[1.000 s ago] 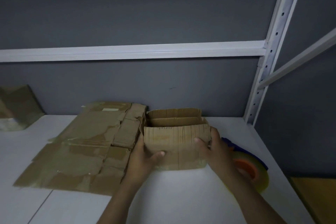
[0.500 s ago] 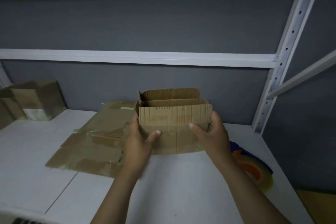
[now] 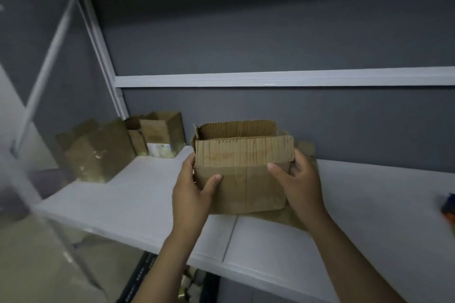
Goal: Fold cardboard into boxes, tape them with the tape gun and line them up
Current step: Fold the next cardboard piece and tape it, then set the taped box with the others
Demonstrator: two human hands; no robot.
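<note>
Open-topped cardboard box (image 3: 242, 172): upright, top flaps standing, front face toward the camera, positioned over the middle of the shelf. It is held between 2 hands. Left hand (image 3: 190, 194): grips the box's left end, thumb laid across the front face, fingers wrapped around the side. Right hand (image 3: 299, 184): grips the right end, thumb pressed on the front face, fingers curled behind the corner. Both forearms reach in from the lower edge of the view. A flattened cardboard sheet (image 3: 293, 219) lies directly beneath and behind the box; contact between them cannot be determined. Surface: white shelf board (image 3: 138, 192). 2 further cardboard boxes stand at its left end, well apart from the hands, a near one (image 3: 98, 152) and a far one (image 3: 160, 134) against the wall. Room: grey wall (image 3: 270, 32), white horizontal rail (image 3: 270, 79), white upright post (image 3: 103, 56).
</note>
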